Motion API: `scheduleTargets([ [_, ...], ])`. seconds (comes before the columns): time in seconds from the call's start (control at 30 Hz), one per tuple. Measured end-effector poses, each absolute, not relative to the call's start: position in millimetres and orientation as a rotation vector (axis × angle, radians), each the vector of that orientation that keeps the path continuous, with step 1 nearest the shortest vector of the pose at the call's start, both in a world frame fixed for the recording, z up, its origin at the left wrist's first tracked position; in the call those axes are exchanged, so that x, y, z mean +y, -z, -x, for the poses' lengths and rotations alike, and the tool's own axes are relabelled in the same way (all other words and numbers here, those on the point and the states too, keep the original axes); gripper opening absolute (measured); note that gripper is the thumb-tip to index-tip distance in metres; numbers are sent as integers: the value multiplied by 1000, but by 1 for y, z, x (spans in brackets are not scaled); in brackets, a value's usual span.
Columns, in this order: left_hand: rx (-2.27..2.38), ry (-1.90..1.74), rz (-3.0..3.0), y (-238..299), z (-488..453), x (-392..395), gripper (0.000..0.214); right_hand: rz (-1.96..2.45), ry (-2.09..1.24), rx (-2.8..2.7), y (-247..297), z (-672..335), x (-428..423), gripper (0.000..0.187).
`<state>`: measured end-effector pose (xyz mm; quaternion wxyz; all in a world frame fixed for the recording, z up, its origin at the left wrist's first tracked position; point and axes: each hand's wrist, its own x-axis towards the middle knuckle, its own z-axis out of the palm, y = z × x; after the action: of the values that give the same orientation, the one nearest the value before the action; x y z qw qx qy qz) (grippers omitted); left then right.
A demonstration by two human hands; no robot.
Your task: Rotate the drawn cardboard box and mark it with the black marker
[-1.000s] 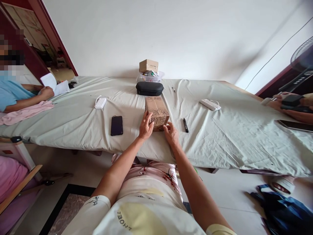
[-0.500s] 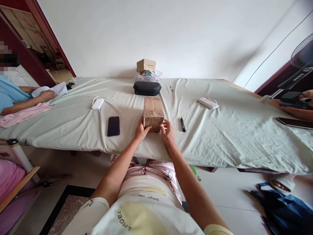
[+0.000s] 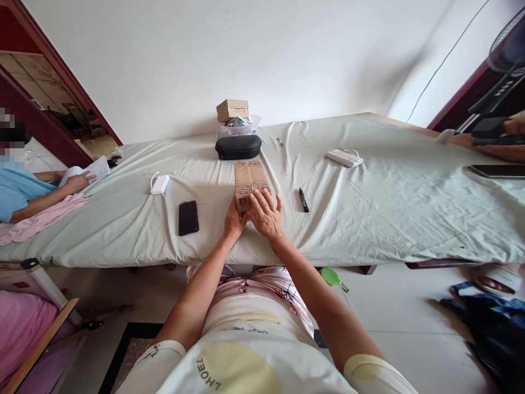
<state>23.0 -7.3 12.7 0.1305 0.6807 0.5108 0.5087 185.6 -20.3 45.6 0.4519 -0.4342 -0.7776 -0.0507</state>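
Here we are at the brown cardboard box with black line drawings (image 3: 248, 174), on the table (image 3: 381, 219) under its pale green cloth, lying straight ahead of my wrists and right at my fingers. Its long axis runs away from me, the far end pointing, a touch leftward, toward the black zipped hard case (image 3: 238, 148) just beyond. Neither hand is nearer: both are touching it! My left hand (image 3: 234, 220) closes round the near left corner, though its fingertips are hidden and I can't tell how firmly. My right hand (image 3: 266, 213) lies palm down over the near end, fingers spread, little finger standing apart at the box's right. Left of the box, the dark rectangular phone (image 3: 188, 218); right of it, the slim black marker (image 3: 303, 200), both well clear of my fingers.
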Motion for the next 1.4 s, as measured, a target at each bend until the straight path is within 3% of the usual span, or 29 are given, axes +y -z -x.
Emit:
scheduleTargets([
  [0.37, 1458, -1500, -1915, -13, -23, -8, 78, 1008, -153, -1712, -28, -210, -13, 55],
  [1.0, 1442, -1534, -1912, -13, -25, -11, 84, 1009, -262, -1508, -17, -215, -3, 56],
  [1.23, 1557, -1663, -1753, -10, -22, -9, 69, 965, -509, -1374, -15, -214, -1, 51],
  [1.4, 1530, -1631, -1601, -10, -20, -10, 57, 1018, -479, -1295, -18, -217, -1, 41],
])
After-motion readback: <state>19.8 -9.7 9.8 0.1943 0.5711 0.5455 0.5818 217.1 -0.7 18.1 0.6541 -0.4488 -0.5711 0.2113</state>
